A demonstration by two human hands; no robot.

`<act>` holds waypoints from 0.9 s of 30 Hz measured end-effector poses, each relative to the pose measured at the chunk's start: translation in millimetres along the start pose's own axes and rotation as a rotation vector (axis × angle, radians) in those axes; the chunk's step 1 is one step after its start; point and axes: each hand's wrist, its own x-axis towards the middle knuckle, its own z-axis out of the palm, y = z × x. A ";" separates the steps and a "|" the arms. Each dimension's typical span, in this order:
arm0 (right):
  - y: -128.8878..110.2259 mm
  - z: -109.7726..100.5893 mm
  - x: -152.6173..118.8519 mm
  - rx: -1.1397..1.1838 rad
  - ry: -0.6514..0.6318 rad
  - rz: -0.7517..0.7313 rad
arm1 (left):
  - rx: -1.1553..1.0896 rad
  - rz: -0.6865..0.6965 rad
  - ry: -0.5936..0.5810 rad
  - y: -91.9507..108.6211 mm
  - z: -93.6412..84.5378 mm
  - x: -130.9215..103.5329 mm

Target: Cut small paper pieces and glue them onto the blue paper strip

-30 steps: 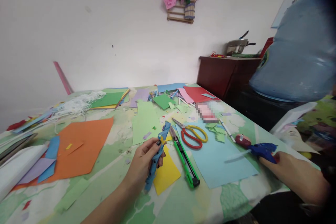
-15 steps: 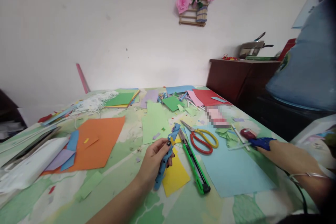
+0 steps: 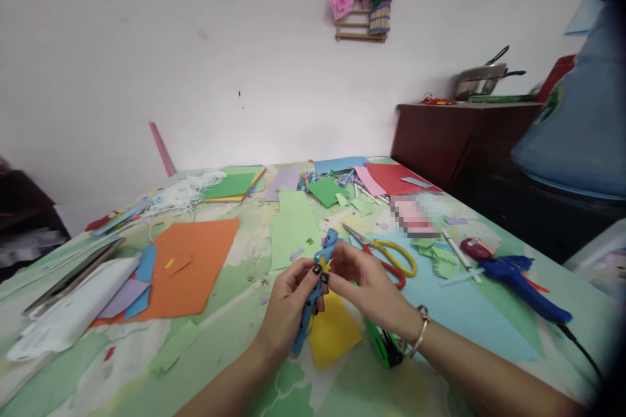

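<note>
My left hand (image 3: 293, 287) is closed round a narrow blue paper piece (image 3: 302, 332) with dark spots, held upright and slightly tilted. A small yellow paper flower (image 3: 326, 265) sits on its front. My right hand (image 3: 364, 280) has come in from the other side, thumb and fingertip pinching at the flower; the fingers partly hide it. Below the hands lies a yellow paper square (image 3: 335, 332). Under my right wrist is a green box cutter (image 3: 384, 342), mostly covered. Scissors (image 3: 391, 257) with red and yellow handles lie behind the right hand. A blue glue gun (image 3: 523, 287) rests at the right.
Light blue paper (image 3: 469, 319) lies at the right, orange paper (image 3: 190, 267) at the left. Green scraps (image 3: 435, 254), a white stick (image 3: 460, 254) and a dark red object (image 3: 476, 248) lie near the glue gun. White string (image 3: 188, 192) is heaped at the back left.
My right hand has left the glue gun on the table and moved left to the yellow flower. My left hand still holds the blue paper piece in about the same place.
</note>
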 end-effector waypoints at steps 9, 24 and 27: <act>3.7 5.5 -5.4 0.446 -0.029 0.000 | 0.072 0.042 -0.039 5.7 4.4 -4.4; 8.0 4.3 -6.9 0.441 -0.016 -0.010 | 0.094 0.047 -0.054 4.3 6.0 -5.4; 12.2 5.1 -7.3 0.397 -0.004 -0.022 | 0.093 0.034 -0.047 4.3 6.3 -5.4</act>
